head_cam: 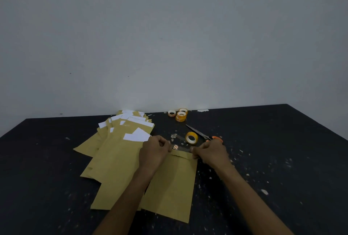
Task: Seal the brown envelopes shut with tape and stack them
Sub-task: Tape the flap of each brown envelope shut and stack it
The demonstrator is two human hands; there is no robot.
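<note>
Your left hand (154, 152) and right hand (210, 152) each have their grip clamped on one end of the tape strip (181, 148), just over the flap of the envelope (173, 183) lying on the desk (56, 159). The tape looks light, floppy and sticky, so pinch only the ends and hold it taut.

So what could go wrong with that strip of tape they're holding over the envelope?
The tape strip, pinched between the left hand and right hand, could twist or stick to itself before it lands. It hangs at the top edge of the envelope; laid crooked, it might miss the flap and leave it open. The scissors lie just beyond the right hand, so a careless reach might catch the blades.
</note>
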